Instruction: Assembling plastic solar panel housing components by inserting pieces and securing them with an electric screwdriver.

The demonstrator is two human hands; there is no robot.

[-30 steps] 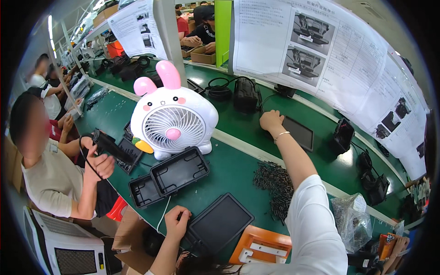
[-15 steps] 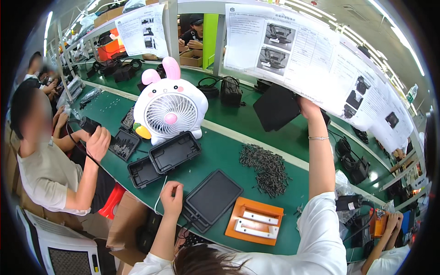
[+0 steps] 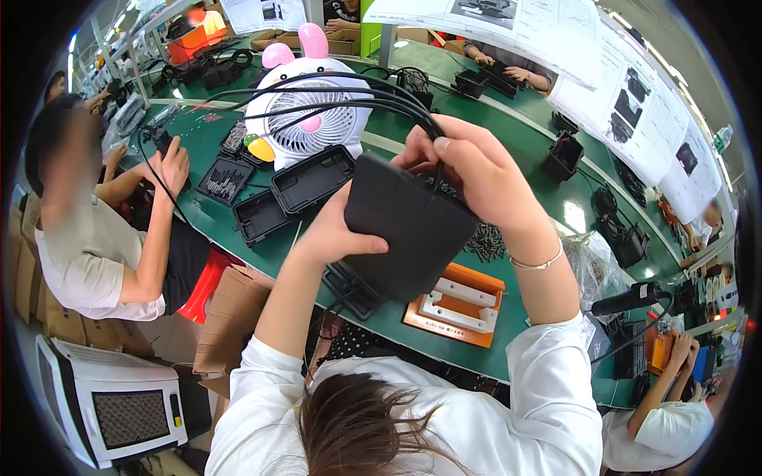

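A flat black square housing (image 3: 413,230) is held up tilted over the near edge of the bench. My left hand (image 3: 337,230) grips its left side, thumb across the face. At its far edge my right hand (image 3: 476,170) is closed round a bundle of black cables (image 3: 397,95), which loops away to the left in front of the fan. Partly hidden below the housing lies a black rectangular frame (image 3: 361,300). To its right sits an orange fixture (image 3: 454,305) with two white bars. Behind my right wrist shows a pile of dark screws (image 3: 488,244).
A white rabbit-shaped fan (image 3: 305,127) stands behind two open black cases (image 3: 313,181). Left of them is a tray of screws (image 3: 225,181), beside a co-worker (image 3: 95,238) holding a corded tool. A corded black tool (image 3: 627,300) lies at right; printed sheets (image 3: 635,103) hang above.
My right hand has come back from the far right with the black housing and now grasps its cables. My left hand has risen from the bench and taken the housing. The view has tilted downward.
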